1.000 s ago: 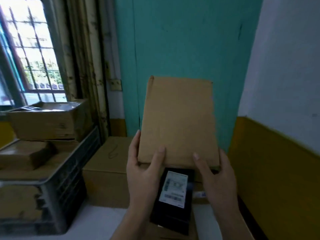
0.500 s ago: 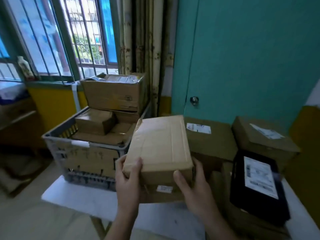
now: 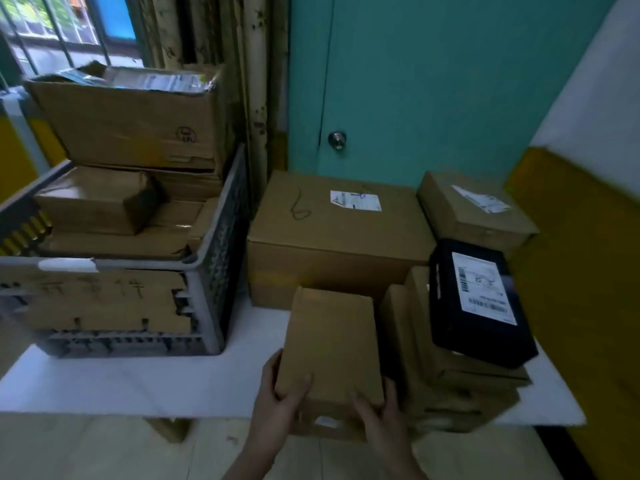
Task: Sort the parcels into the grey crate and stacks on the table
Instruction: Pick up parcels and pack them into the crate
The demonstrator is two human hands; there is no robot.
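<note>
I hold a flat brown cardboard parcel [image 3: 332, 344] low over the white table [image 3: 138, 382], near its front edge. My left hand [image 3: 282, 396] grips its near left corner and my right hand [image 3: 377, 410] grips its near right corner. The grey crate [image 3: 211, 271] stands at the left, filled with brown boxes, with a large open carton [image 3: 131, 123] on top. To the right of my parcel is a stack of brown parcels [image 3: 433, 368] topped by a black parcel [image 3: 481, 303] with a white label.
A large brown box [image 3: 336, 237] with a label sits behind my parcel, against the teal door [image 3: 415, 81]. A smaller labelled box [image 3: 474, 209] stands at the back right. A yellow-and-white wall [image 3: 581, 237] borders the table's right side. A barred window [image 3: 52, 22] is at upper left.
The parcel came down from being held upright in front of me, swung past the crate, and now lies low by the table's front edge. My view tilted down and shifted right.
</note>
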